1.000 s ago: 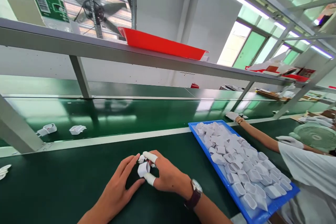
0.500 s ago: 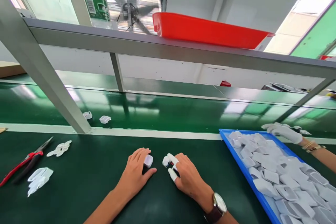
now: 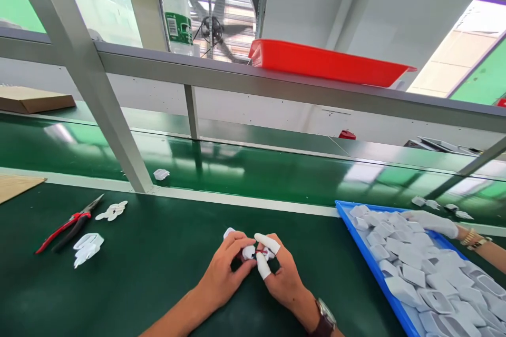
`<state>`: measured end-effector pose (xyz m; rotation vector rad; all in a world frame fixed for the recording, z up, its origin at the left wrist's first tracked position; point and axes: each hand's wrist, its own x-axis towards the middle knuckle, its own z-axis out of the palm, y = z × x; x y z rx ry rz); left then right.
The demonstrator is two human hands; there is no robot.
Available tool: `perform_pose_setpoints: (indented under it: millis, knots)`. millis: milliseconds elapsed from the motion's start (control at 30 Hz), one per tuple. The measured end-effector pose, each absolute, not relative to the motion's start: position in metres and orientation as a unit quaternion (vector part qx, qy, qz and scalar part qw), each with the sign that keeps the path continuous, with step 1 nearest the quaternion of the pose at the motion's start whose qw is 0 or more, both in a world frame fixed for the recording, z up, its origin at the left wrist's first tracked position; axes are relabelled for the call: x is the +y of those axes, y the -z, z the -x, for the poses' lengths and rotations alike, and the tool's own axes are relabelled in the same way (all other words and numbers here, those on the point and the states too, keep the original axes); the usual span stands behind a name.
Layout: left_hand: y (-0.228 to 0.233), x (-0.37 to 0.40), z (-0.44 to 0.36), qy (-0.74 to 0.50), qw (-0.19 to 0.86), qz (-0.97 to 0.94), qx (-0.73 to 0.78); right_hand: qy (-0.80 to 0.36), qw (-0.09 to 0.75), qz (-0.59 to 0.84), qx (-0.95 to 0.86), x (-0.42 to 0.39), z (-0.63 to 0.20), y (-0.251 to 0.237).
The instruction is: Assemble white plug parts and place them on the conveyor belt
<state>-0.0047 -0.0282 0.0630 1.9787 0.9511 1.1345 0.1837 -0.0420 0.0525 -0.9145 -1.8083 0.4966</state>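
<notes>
Pinching a small white plastic part [image 3: 249, 251] between both hands, low centre on the dark green bench mat [image 3: 158, 274]. Left hand [image 3: 223, 274] at 9 o'clock of the part, fingers curled in, tips on it. Right hand [image 3: 282, 276] at 3 o'clock, thumb and forefinger in white finger cots [image 3: 267, 243], closed on the same part; a bit of red shows between the fingertips. A second small white piece [image 3: 228, 232] sits at 11 o'clock, just behind the left fingertips; can't tell if they touch it.

Versus half a second back: hands were apart then, left one on a white cap, right one holding its own piece. Now they meet on one part.

Around: blue plastic tray of white plastic shells [image 3: 379, 274] at 3 o'clock, a co-worker's white-gloved hand [image 3: 435, 222] resting on its far edge. Red-handled pliers [image 3: 69, 222] at 9 o'clock, well apart, white plastic clips [image 3: 113, 211] just beside them. One white shell [image 3: 161, 174] on the green conveyor belt [image 3: 256, 171] at 11 o'clock. Red plastic tray [image 3: 328, 63] on the grey overhead shelf [image 3: 276, 87] at 12.
</notes>
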Motion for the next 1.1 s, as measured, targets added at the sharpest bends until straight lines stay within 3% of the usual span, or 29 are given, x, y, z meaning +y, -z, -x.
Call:
perform_pose_setpoints:
  millis: [367, 533, 767, 867, 1033, 1100]
  knots:
    - [-0.062, -0.023, 0.006, -0.441, 0.505, -0.626, 0.397, -0.097, 0.511, 0.377, -0.767, -0.038, -0.186, -0.062]
    - [-0.073, -0.023, 0.007, -0.422, 0.597, -0.573, 0.371, -0.166, 0.529, 0.390, -0.735, -0.036, -0.189, -0.065]
    - [-0.070, -0.023, 0.010, -0.467, 0.589, -0.576, 0.321, -0.295, 0.502, 0.359, -0.729, -0.039, -0.191, -0.065]
    - [-0.071, -0.022, 0.014, -0.464, 0.542, -0.617, 0.331, -0.270, 0.516, 0.378, -0.720, -0.038, -0.190, -0.065]
    - [-0.072, -0.009, 0.032, -0.456, 0.253, -0.716, 0.464, -0.209, 0.552, 0.405, -0.698, -0.034, -0.195, -0.069]
    - [-0.067, -0.002, 0.039, -0.416, 0.183, -0.731, 0.508, -0.185, 0.554, 0.418, -0.696, -0.033, -0.197, -0.071]
